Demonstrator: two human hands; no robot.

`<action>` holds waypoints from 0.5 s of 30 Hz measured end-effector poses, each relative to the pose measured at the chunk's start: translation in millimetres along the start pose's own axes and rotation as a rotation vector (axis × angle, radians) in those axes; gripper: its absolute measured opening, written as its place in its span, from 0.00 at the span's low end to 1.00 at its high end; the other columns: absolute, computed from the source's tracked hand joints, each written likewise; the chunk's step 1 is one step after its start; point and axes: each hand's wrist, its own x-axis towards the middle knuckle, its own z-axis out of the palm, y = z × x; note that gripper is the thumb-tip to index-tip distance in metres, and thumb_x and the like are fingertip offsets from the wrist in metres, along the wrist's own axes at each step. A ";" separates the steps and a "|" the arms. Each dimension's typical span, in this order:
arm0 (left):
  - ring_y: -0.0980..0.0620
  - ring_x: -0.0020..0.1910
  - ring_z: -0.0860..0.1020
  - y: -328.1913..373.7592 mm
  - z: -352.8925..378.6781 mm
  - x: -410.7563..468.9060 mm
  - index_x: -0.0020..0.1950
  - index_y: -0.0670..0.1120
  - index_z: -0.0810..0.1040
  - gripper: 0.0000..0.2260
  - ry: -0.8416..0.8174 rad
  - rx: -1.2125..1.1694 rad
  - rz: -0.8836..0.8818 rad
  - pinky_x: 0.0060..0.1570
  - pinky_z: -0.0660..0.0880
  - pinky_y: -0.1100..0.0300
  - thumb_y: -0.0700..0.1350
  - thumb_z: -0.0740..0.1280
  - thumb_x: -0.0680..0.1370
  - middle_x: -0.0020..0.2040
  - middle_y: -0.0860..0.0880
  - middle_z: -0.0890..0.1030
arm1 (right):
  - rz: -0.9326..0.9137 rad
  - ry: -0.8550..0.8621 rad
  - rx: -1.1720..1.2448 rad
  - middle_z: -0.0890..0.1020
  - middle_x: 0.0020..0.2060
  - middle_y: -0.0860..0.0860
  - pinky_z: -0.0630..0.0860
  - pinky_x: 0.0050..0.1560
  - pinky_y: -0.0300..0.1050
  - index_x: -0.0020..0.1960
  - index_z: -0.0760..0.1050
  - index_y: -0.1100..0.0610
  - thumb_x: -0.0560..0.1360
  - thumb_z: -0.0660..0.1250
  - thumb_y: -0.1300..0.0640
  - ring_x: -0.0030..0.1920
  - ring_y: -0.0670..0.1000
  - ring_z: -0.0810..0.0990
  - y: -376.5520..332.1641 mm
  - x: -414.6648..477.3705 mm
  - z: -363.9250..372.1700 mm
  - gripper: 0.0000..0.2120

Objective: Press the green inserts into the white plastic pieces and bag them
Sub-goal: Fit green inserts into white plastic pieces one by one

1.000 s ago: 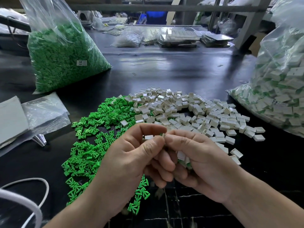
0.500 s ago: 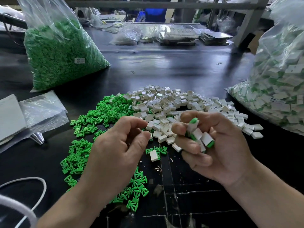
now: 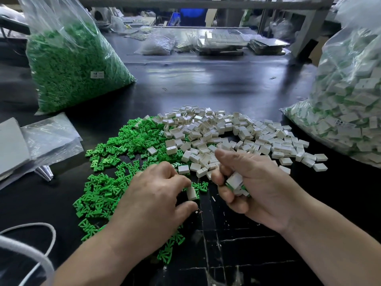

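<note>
A pile of loose green inserts [image 3: 115, 159] lies on the black table, left of a pile of white plastic pieces [image 3: 226, 133]. My left hand [image 3: 152, 205] is low over the near edge of the green pile, and its fingertips pinch one white piece [image 3: 191, 193]. My right hand [image 3: 257, 188] is curled around several assembled white pieces with green inserts [image 3: 236, 182], held just above the table beside the white pile.
A large clear bag of green inserts [image 3: 72, 65] stands at the back left. A big bag of assembled pieces [image 3: 346, 104] fills the right side. Flat empty plastic bags [image 3: 49, 139] lie at the left, and a white cord [image 3: 31, 244] curls at the lower left.
My hands have parted from each other. The left hand dropped to the table and picked up a white piece. The right hand closed tighter on its assembled pieces.
</note>
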 end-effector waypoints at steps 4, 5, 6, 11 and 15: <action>0.58 0.48 0.69 4.0 -0.1 3.1 0.50 0.59 0.77 0.10 0.031 0.022 0.024 0.47 0.61 0.62 0.61 0.62 0.75 0.47 0.60 0.71 | 0.020 -0.027 -0.080 0.77 0.33 0.53 0.64 0.18 0.34 0.35 0.78 0.51 0.73 0.72 0.53 0.23 0.48 0.73 1.6 -0.1 3.9 0.09; 0.58 0.47 0.69 5.1 -0.5 3.7 0.48 0.58 0.77 0.09 0.057 -0.011 0.021 0.47 0.62 0.62 0.60 0.62 0.75 0.46 0.60 0.72 | 0.026 -0.023 -0.097 0.77 0.32 0.53 0.63 0.18 0.34 0.36 0.80 0.51 0.74 0.72 0.55 0.23 0.48 0.72 2.3 0.0 4.4 0.08; 0.59 0.46 0.70 5.8 -1.5 3.8 0.47 0.58 0.76 0.08 0.085 -0.069 0.011 0.46 0.64 0.63 0.59 0.63 0.75 0.45 0.60 0.72 | 0.028 -0.015 -0.124 0.77 0.32 0.53 0.63 0.18 0.34 0.38 0.81 0.51 0.75 0.72 0.57 0.23 0.48 0.72 3.1 -0.1 4.9 0.07; 0.60 0.47 0.74 8.9 -6.5 1.2 0.44 0.59 0.75 0.09 0.214 -0.325 -0.006 0.45 0.70 0.64 0.62 0.62 0.71 0.45 0.62 0.74 | 0.046 -0.118 -0.192 0.79 0.32 0.52 0.66 0.18 0.36 0.41 0.83 0.55 0.79 0.68 0.55 0.23 0.48 0.74 4.3 -3.1 6.9 0.10; 0.59 0.48 0.76 14.4 -9.4 -0.9 0.46 0.57 0.77 0.09 0.260 -0.390 0.040 0.48 0.69 0.71 0.60 0.64 0.73 0.45 0.61 0.76 | 0.115 -0.267 -0.043 0.81 0.29 0.52 0.68 0.19 0.35 0.42 0.81 0.56 0.79 0.68 0.54 0.23 0.46 0.76 2.7 -4.4 5.5 0.09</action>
